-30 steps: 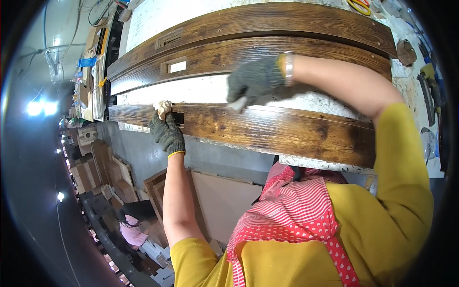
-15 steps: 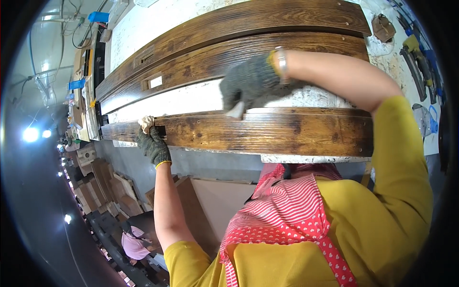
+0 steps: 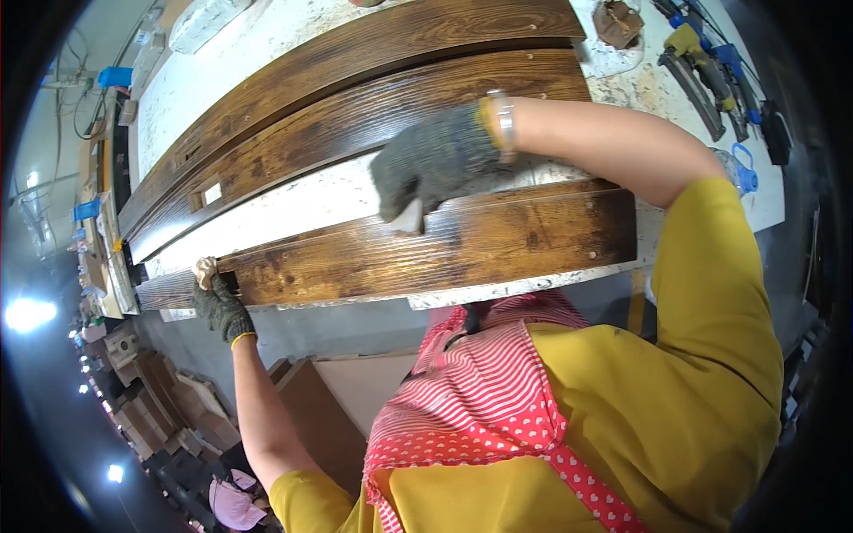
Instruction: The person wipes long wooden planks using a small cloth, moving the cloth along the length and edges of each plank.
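In the head view, the near board lies along the near edge of the tabletop, its dark, glossy face up. The middle board and the far board lie beyond it, with a white strip of tabletop between the near and middle boards. As I judge, the near board could slip over the near edge, if a stroke pulls it toward the person while the left hand gives little hold. The finish could also get a scratch, if the hard-looking white piece is pressed on its corner, and the cloth could catch in the slot.

The left arm reaches far and left, almost straight; its gloved hand is curled beside the slot, with the cloth gripped at the fingertips. The right arm is bent, elbow out to the right, and the forearm crosses leftward above the tabletop. The right hand, gloved too, is closed around the white piece, back upward and fingers down at the near board's far side. Whether the piece touches the wood, I cannot tell.
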